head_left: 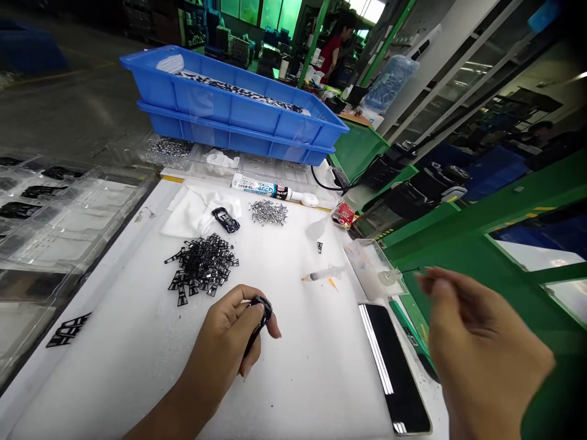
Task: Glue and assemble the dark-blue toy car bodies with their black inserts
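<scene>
Left hand (pixel 224 342) has its fingers curled, pinching a small black plastic part (pixel 260 308) just above the white desk (pixel 114 379), not far from a heap of black frame pieces (pixel 202 266). Right hand (pixel 481 348) is kinda blurry next to a clear acrylic tray (pixel 371 269), fingertips drawn close around what might be a thin dark pin (pixel 413 269), though it's hard to tell. A syringe (pixel 323 274) lies between the hands, with loose little screws (pixel 268 212) further up the desk.
</scene>
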Available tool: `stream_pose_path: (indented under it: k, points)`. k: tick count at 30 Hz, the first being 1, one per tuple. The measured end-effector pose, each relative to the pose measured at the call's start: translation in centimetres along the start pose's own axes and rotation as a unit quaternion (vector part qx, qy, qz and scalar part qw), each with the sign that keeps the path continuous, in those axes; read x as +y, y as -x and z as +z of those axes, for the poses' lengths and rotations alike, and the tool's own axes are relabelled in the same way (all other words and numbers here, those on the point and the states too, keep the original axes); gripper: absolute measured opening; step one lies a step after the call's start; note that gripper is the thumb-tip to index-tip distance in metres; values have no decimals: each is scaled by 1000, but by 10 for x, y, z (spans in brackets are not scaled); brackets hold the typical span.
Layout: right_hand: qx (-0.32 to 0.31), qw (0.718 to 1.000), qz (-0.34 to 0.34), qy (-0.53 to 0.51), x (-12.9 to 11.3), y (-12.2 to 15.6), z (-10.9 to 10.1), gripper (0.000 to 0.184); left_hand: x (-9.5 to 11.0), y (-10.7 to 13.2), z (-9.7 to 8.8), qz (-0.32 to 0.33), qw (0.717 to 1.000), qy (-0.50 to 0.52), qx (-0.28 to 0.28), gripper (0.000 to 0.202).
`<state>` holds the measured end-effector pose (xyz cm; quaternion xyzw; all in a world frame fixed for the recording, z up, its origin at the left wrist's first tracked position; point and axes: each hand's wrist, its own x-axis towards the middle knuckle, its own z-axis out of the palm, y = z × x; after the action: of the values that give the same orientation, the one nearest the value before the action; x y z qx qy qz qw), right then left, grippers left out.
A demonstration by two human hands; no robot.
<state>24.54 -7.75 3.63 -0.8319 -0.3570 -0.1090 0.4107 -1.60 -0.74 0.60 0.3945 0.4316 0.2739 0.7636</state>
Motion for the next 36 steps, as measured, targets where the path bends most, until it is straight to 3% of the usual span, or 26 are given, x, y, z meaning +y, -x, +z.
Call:
stream_pose_path:
  k: [1, 2, 4, 5, 7, 9, 11, 13, 15, 17, 19, 20, 26, 36]
  points:
    - [-83, 993, 22, -76, -9, 9, 4, 36, 0, 0, 0, 5, 1000, 3, -2, 18]
    - [-177, 970, 50, -161, -17, 17, 11, 41, 0, 0, 0, 8, 1000, 2, -2, 17]
    - [-324, 893, 109, -292, -31, 30, 29, 52, 0, -1, 1, 13, 1000, -6, 1, 17]
    - [-359, 863, 133, -329, -36, 35, 39, 53, 1, -1, 2, 14, 1000, -10, 3, 17]
    - [-364, 843, 164, -361, -45, 42, 54, 43, 1, -1, 3, 15, 1000, -12, 6, 17]
    - [-327, 848, 175, -378, -53, 45, 58, 35, 2, -2, 3, 13, 1000, -5, 7, 15]
    - [-264, 848, 173, -425, -65, 43, 50, 30, 3, -4, 2, 8, 1000, 19, -3, 15]
    - [-216, 831, 163, -486, -82, 38, 36, 24, 3, -5, 2, -3, 996, 83, -28, 20]
    - [-231, 787, 164, -549, -102, 31, 22, 24, 2, -5, 2, -32, 980, 183, -67, 27]
    - [-299, 725, 186, -592, -121, 27, 15, 33, 0, -6, 3, -68, 956, 266, -104, 31]
    - [-351, 673, 209, -617, -133, 26, 18, 48, -3, -6, 4, -92, 939, 308, -123, 34]
    - [-357, 660, 221, -623, -136, 28, 22, 51, -4, -6, 5, -96, 934, 319, -127, 35]
    - [-245, 663, 308, -637, -126, 47, 49, 39, -8, -8, 4, -97, 917, 364, -127, 46]
    - [-227, 672, 312, -632, -124, 52, 61, 44, -8, -10, 5, -108, 919, 365, -101, 34]
